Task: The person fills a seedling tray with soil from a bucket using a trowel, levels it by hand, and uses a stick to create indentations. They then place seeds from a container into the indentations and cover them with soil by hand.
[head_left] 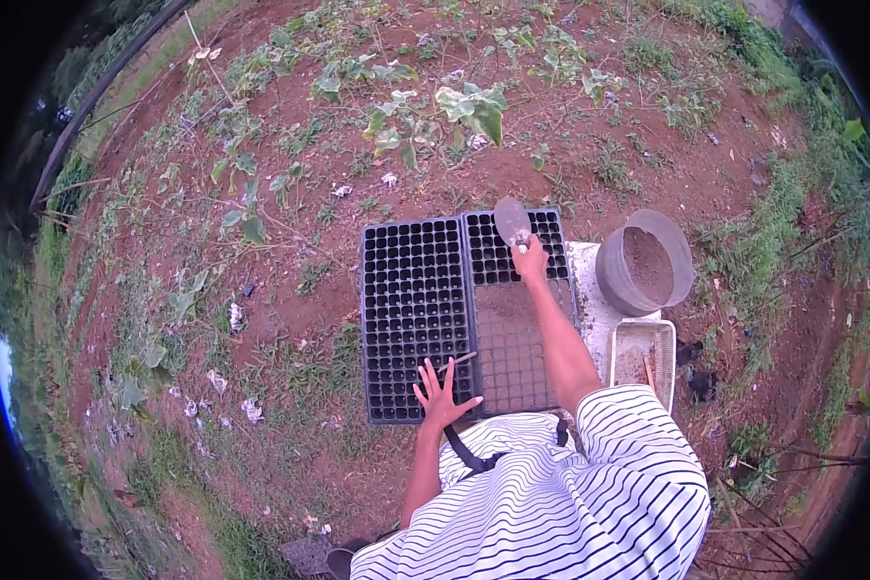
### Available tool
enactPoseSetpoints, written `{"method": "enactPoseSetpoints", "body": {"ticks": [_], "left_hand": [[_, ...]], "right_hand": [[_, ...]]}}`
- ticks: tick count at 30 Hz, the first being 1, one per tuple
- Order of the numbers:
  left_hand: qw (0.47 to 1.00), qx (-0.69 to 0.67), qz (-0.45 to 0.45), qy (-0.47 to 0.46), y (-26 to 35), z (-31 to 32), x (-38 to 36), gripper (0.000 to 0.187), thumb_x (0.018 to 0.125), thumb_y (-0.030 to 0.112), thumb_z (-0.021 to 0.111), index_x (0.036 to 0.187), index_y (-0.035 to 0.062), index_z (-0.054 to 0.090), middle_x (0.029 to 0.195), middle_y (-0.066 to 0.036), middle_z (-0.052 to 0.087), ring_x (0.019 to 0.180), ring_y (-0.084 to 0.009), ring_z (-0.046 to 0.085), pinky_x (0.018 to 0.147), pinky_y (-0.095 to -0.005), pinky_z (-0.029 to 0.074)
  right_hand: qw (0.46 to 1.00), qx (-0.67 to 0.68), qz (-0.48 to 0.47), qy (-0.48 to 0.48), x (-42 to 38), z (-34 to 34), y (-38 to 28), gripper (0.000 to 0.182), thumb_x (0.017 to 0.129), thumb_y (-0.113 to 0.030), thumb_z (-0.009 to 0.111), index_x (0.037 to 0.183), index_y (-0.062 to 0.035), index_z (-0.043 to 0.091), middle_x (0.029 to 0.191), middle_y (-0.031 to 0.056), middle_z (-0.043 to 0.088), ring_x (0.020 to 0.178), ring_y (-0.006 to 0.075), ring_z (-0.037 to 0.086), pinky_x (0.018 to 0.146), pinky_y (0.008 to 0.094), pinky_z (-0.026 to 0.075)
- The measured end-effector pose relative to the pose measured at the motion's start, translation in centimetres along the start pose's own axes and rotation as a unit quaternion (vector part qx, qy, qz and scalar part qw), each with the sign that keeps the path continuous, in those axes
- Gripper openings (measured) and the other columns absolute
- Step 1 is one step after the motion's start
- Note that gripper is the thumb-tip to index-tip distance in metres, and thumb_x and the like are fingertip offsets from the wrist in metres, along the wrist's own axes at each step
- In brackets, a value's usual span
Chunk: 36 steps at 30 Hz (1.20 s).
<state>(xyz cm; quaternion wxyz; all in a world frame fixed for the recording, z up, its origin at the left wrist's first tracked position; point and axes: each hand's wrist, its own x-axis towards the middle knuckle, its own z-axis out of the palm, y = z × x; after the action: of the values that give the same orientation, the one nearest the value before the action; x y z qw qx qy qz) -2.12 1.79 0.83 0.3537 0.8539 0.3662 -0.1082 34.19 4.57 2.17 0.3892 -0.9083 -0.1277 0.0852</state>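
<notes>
head view, item list. trowel [511,221]: at twelve o'clock over the right seed tray [517,362], blade up and clear of the cells; likely stiff metal, light, best taken by its handle, which is hidden in the fist. right hand [530,259]: closed round that handle, arm stretched forward. right seed tray: thin black plastic, probably flexible and prone to sag when loaded; near half filled with soil, far rows bare. left seed tray [411,309]: touching it at nine o'clock, cells unfilled. left hand [442,393]: flat, fingers spread wide, pressing the near edge where the trays meet, gripping nothing. bucket [645,261] of soil: at three o'clock.
</notes>
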Motion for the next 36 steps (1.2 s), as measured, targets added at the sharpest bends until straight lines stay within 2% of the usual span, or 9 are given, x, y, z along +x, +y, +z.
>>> {"method": "enactPoseSetpoints", "body": {"ticks": [11,14,20,21,22,24,26,31,36], "left_hand": [[1.000,-0.012,-0.003,-0.008,-0.3,0.3,0.1,0.126,0.060,0.080,0.067,0.155,0.0298,0.001,0.154,-0.024,-0.023,0.143,-0.0415,-0.021,0.107,-0.0668,-0.009],[1.000,-0.022,-0.002,-0.006,-0.4,0.4,0.2,0.126,0.059,0.081,0.067,0.155,0.0305,0.001,0.154,-0.024,-0.023,0.143,-0.0412,-0.022,0.107,-0.0662,-0.011],[0.999,-0.014,-0.011,-0.028,-0.6,0.4,0.3,0.127,0.059,0.080,0.067,0.154,0.0298,-0.001,0.154,-0.024,-0.024,0.142,-0.0400,-0.025,0.107,-0.0661,-0.012],[0.999,-0.009,-0.010,-0.031,-0.6,0.3,0.3,0.128,0.060,0.081,0.067,0.154,0.0294,-0.001,0.154,-0.024,-0.024,0.142,-0.0401,-0.025,0.106,-0.0665,-0.011],[1.000,-0.015,-0.003,-0.017,-0.3,0.2,0.1,0.127,0.060,0.080,0.067,0.155,0.0289,0.000,0.154,-0.024,-0.024,0.142,-0.0401,-0.025,0.106,-0.0665,-0.011],[1.000,-0.001,-0.004,-0.012,0.0,-0.1,-0.1,0.126,0.061,0.079,0.068,0.155,0.0281,0.001,0.154,-0.024,-0.024,0.142,-0.0401,-0.024,0.107,-0.0664,-0.011],[1.000,-0.013,-0.008,-0.015,0.2,-0.2,0.0,0.125,0.061,0.078,0.069,0.155,0.0275,0.003,0.155,-0.023,-0.024,0.142,-0.0399,-0.024,0.107,-0.0662,-0.010],[1.000,0.000,-0.020,-0.024,0.5,-0.5,-0.2,0.126,0.061,0.078,0.069,0.155,0.0283,0.001,0.155,-0.022,-0.024,0.142,-0.0387,-0.027,0.108,-0.0648,-0.011],[0.999,0.025,-0.025,-0.018,0.4,-0.2,-0.1,0.125,0.062,0.077,0.069,0.155,0.0280,0.000,0.155,-0.021,-0.025,0.142,-0.0391,-0.025,0.108,-0.0650,-0.009]], "right_hand": [[0.962,-0.031,-0.157,-0.222,-0.9,-4.7,-0.5,0.035,0.078,-0.025,0.069,0.102,-0.0020,0.058,0.090,0.0212,0.066,0.090,0.0410,0.064,0.078,0.0456,0.048],[0.987,0.005,-0.094,-0.134,-2.7,-5.5,0.8,0.035,0.078,-0.026,0.070,0.099,-0.0024,0.056,0.089,0.0234,0.066,0.089,0.0421,0.064,0.074,0.0460,0.049],[0.993,0.033,-0.074,-0.082,-5.3,-7.3,4.9,0.035,0.081,-0.027,0.070,0.099,-0.0030,0.053,0.082,0.0210,0.064,0.079,0.0382,0.064,0.071,0.0445,0.049],[0.994,0.066,-0.084,-0.034,-6.0,-7.7,5.4,0.034,0.082,-0.026,0.071,0.097,-0.0030,0.052,0.078,0.0172,0.063,0.077,0.0321,0.064,0.072,0.0430,0.048],[0.996,0.074,-0.049,-0.021,-6.4,-8.5,5.9,0.029,0.085,-0.023,0.068,0.100,-0.0042,0.051,0.076,0.0128,0.063,0.066,0.0229,0.063,0.057,0.0384,0.048],[0.965,0.232,0.091,-0.082,-7.9,-13.1,4.0,0.027,0.088,-0.019,0.063,0.106,-0.0067,0.048,0.072,0.0081,0.060,0.052,0.0132,0.056,0.040,0.0303,0.040],[0.932,0.350,0.086,-0.028,-7.9,-15.8,5.1,0.028,0.090,-0.015,0.061,0.111,-0.0086,0.044,0.073,0.0060,0.059,0.044,0.0087,0.048,0.032,0.0244,0.031],[0.876,0.457,0.114,0.108,-7.0,-22.6,6.4,0.033,0.088,-0.013,0.061,0.112,-0.0090,0.039,0.081,0.0058,0.056,0.052,0.0120,0.052,0.037,0.0258,0.036],[0.858,0.464,0.186,0.115,-4.6,-25.9,9.3,0.033,0.089,-0.016,0.061,0.113,-0.0096,0.039,0.092,0.0087,0.055,0.056,0.0136,0.053,0.042,0.0276,0.039]]}}
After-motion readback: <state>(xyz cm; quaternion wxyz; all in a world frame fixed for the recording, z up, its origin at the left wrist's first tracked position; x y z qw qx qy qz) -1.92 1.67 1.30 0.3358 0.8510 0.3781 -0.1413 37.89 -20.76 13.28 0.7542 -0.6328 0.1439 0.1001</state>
